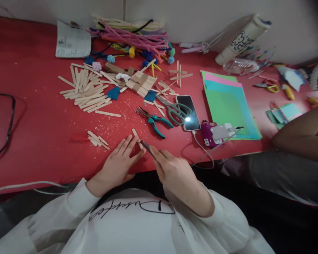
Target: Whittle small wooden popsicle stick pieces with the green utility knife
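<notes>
Craft stick [136, 135] lies near the lower middle of the frame, on the front part of a red table [37, 116] dusted with wood shavings. The person's left hand [119, 164] rests flat on the table, its fingers stretched out and unclenched, their tips pinning the stick down. The right hand [172, 173] is clenched around a slim dark tool [147, 148], seemingly a craft knife, whose tip meets the stick just beside the left fingertips.

Short offcuts [96, 139] lie left of the hands. Above them, teal-handled pliers [153, 121], grey scissors [176, 111] and a lit phone [188, 113] sit mid-frame. A loose pile of sticks [86, 88] and a tangle of pipe cleaners [135, 37] fill the upper left and centre, with coloured paper sheets [228, 106] to the right. Another person's arm [302, 137] enters at the right edge.

The main hazard appears to be the closeness of tool tip and fingertips: a slip off the smooth wood could carry the point into the left fingers. Thin wood may also split along the grain under pressure, or the stick could skid on the loose shavings, being held at one side only.
</notes>
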Motion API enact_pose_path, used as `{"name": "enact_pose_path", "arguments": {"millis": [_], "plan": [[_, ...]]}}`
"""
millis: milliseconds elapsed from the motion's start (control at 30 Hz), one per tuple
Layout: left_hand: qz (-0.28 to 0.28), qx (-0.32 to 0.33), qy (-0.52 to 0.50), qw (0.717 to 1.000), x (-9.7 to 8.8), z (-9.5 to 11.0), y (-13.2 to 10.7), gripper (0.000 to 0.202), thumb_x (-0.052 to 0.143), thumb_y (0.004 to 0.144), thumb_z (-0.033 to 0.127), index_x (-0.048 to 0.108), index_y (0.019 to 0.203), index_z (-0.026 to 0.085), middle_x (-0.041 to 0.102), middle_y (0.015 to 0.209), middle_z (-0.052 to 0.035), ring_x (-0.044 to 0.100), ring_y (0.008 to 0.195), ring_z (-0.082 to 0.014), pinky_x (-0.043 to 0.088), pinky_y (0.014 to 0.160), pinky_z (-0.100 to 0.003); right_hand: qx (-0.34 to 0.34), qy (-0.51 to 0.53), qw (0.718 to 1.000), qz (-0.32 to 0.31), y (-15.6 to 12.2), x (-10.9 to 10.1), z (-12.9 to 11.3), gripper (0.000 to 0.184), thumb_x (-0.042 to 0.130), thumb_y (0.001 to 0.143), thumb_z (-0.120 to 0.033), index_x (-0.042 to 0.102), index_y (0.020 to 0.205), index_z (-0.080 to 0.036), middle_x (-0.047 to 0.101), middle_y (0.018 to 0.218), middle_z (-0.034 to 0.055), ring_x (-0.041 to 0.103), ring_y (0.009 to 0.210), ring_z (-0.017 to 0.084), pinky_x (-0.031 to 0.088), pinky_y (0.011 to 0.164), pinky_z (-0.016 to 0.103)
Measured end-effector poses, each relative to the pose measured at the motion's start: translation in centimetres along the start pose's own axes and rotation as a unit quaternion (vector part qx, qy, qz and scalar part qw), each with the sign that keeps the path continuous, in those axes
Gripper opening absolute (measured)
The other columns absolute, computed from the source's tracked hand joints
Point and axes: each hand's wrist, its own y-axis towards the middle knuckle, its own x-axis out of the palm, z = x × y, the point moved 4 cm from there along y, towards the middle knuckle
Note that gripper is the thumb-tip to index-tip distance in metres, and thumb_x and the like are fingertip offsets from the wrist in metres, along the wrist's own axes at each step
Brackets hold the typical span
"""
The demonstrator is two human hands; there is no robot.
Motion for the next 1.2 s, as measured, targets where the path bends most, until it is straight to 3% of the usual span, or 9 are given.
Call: {"name": "enact_pose_path", "arguments": {"millis": [267,433,533,633,800,867,967,1033,1200], "plan": [[-0.010,-0.014,-0.016,1.000,0.0,-0.1,0.2,0.084,0.079,0.054,0.033,0.046,0.130,0.024,0.025,0.149,-0.0182,0.022,0.136,-0.0359,0.026,0.108,-0.050,-0.021,-0.043,0.995,-0.088,0.8,-1.1,-0.9,0.056,0.045,0.081,-0.008,0.040,0.136,-0.010,0.067,0.099,0.0144,0.066,0.061,0.018,0.048,0.049,0.026],[-0.010,-0.017,-0.015,1.000,0.1,0.0,0.2,0.089,0.081,0.052,0.034,0.044,0.132,0.025,0.017,0.152,-0.0148,0.020,0.137,-0.0355,0.026,0.109,-0.048,-0.001,0.092,0.996,-0.022,1.1,-0.6,1.0,0.048,0.044,0.083,-0.012,0.049,0.131,-0.013,0.068,0.102,0.0133,0.068,0.073,0.021,0.052,0.060,0.029],[-0.012,-0.022,-0.002,1.000,0.0,0.2,0.2,0.095,0.083,0.049,0.036,0.041,0.134,0.024,0.014,0.153,-0.0142,0.020,0.137,-0.0353,0.025,0.110,-0.047,-0.034,0.320,0.947,0.025,1.4,0.3,2.8,0.040,0.045,0.084,-0.019,0.057,0.123,-0.020,0.068,0.110,0.0077,0.064,0.094,0.020,0.052,0.076,0.030],[-0.017,-0.024,0.004,1.000,-0.2,0.2,0.3,0.097,0.084,0.047,0.036,0.042,0.133,0.026,0.013,0.153,-0.0135,0.020,0.137,-0.0358,0.024,0.109,-0.047,0.002,0.481,0.877,-0.003,1.7,1.7,4.4,0.041,0.049,0.084,-0.028,0.057,0.123,-0.018,0.070,0.081,0.0029,0.063,0.062,0.013,0.049,0.055,0.024],[-0.027,-0.026,0.001,0.999,-0.3,0.2,0.2,0.092,0.083,0.050,0.037,0.044,0.132,0.026,0.013,0.152,-0.0163,0.020,0.137,-0.0358,0.026,0.108,-0.047,0.101,0.569,0.813,-0.071,1.4,3.6,4.9,0.050,0.051,0.082,-0.033,0.053,0.127,-0.012,0.042,0.043,-0.0091,0.034,0.033,0.005,0.030,0.034,0.018],[-0.027,-0.025,0.001,0.999,-0.3,0.3,0.3,0.091,0.083,0.051,0.038,0.044,0.132,0.026,0.014,0.152,-0.0167,0.019,0.137,-0.0356,0.026,0.108,-0.047,0.089,0.560,0.822,-0.054,1.2,3.6,4.7,0.049,0.051,0.082,-0.034,0.053,0.127,-0.013,0.049,0.047,-0.0066,0.041,0.037,0.007,0.036,0.037,0.019],[-0.024,-0.025,0.003,0.999,-0.4,0.4,0.3,0.093,0.083,0.050,0.037,0.043,0.133,0.025,0.016,0.151,-0.0177,0.020,0.137,-0.0351,0.026,0.108,-0.047,0.027,0.470,0.881,0.041,0.8,2.8,4.0,0.042,0.049,0.084,-0.029,0.057,0.122,-0.016,0.069,0.081,0.0057,0.063,0.069,0.016,0.052,0.062,0.029],[-0.022,-0.027,0.007,0.999,-0.5,0.4,0.3,0.093,0.083,0.049,0.036,0.043,0.132,0.023,0.017,0.151,-0.0185,0.021,0.136,-0.0350,0.027,0.108,-0.047,0.001,0.380,0.921,0.086,0.5,2.3,3.4,0.039,0.047,0.085,-0.025,0.058,0.121,-0.015,0.068,0.102,0.0109,0.064,0.089,0.021,0.052,0.078,0.035],[-0.025,-0.021,0.011,0.999,-0.5,0.5,0.4,0.095,0.083,0.049,0.039,0.042,0.133,0.021,0.020,0.149,-0.0217,0.021,0.136,-0.0359,0.026,0.109,-0.047,-0.017,0.229,0.969,0.089,0.1,1.6,2.4,0.040,0.042,0.087,-0.019,0.055,0.124,-0.012,0.069,0.097,0.0118,0.066,0.083,0.021,0.053,0.072,0.033]]}}
